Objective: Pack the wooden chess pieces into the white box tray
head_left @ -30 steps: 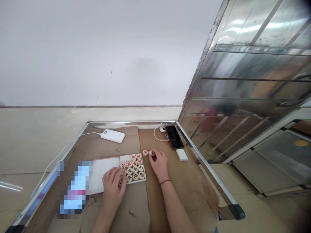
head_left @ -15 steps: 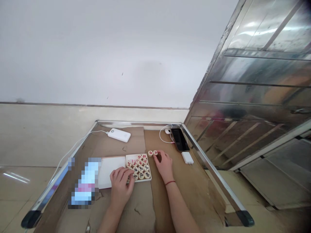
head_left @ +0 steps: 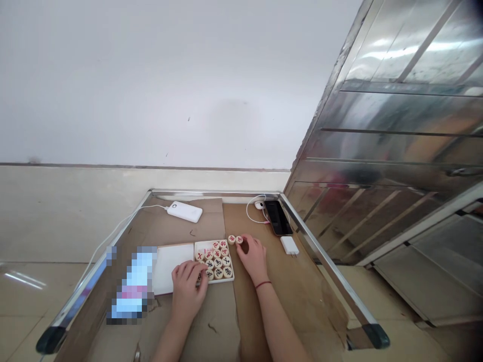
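Observation:
A shallow white box (head_left: 233, 275) holds Chinese chess pieces (head_left: 218, 263), round and pale, with red or black characters. Its upper left part has no pieces and shows some red print. My left hand (head_left: 188, 287) grips the box's lower left corner, fingertips over the pieces there and hiding some. Outside the upper right corner, two red-lettered pieces stand side by side. My right hand (head_left: 255, 259) has thumb and forefinger closed on the right one, a chess piece (head_left: 239, 240); the left one, another piece (head_left: 231, 239), touches or nearly touches it.
Left of the box lies its white open lid (head_left: 171, 264), beside a pixelated area (head_left: 130, 286). A white power bank (head_left: 184, 211) with a cable is at the back left. A black phone (head_left: 278, 217) and white charger (head_left: 289, 245) lie right. Metal rails (head_left: 324, 261) edge the cardboard-covered surface.
The view has shifted slightly. Both hands keep nearly the same places, and the pieces in and beside the box look unchanged.

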### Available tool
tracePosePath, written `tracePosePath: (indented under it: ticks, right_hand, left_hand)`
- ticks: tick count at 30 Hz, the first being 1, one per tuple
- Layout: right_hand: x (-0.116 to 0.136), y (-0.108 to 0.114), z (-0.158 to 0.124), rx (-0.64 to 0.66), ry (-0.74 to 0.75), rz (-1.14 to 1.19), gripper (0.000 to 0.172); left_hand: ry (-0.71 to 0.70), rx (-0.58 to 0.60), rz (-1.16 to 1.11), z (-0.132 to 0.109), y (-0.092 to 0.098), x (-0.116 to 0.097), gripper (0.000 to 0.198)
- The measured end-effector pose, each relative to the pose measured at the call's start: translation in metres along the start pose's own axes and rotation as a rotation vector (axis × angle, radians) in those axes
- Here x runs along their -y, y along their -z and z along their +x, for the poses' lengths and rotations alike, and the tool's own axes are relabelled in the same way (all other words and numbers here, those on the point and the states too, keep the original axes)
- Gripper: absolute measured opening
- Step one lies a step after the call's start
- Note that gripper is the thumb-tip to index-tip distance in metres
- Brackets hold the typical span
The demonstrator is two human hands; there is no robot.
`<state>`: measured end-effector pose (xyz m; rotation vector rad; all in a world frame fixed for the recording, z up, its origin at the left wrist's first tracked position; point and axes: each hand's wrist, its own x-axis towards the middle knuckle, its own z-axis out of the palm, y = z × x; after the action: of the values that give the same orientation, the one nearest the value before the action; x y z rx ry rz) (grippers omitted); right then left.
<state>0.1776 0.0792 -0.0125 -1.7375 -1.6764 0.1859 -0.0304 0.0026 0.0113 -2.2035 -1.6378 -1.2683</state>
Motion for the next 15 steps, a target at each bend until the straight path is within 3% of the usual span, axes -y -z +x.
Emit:
tracePosePath:
  ticks: [4, 7, 9, 13, 15]
  right_hand:
    - [0.0, -0.001, 0.0, -0.093, 0.04, 0.03, 0.021]
    - [0.002, 0.0, -0.003, -0.269, 0.11, 0.072, 0.018]
    - [0.004, 0.001, -0.006, -0.307, 0.171, 0.135, 0.017]
    - [0.011, 0.0, -0.015, -0.084, 0.212, 0.278, 0.017]
    - [0.015, 0.0, -0.018, 0.058, 0.198, 0.31, 0.018]
  left_hand:
    - [-0.056, 0.07, 0.07, -0.001, 0.0, 0.002, 0.014]
    - [-0.138, 0.143, 0.17, -0.004, -0.002, 0.005, 0.033]
    - [-0.169, 0.175, 0.217, -0.006, -0.003, 0.008, 0.034]
    - [-0.155, 0.23, 0.169, -0.001, -0.001, 0.007, 0.035]
    - [-0.071, 0.25, 0.13, 0.011, 0.001, 0.002, 0.04]
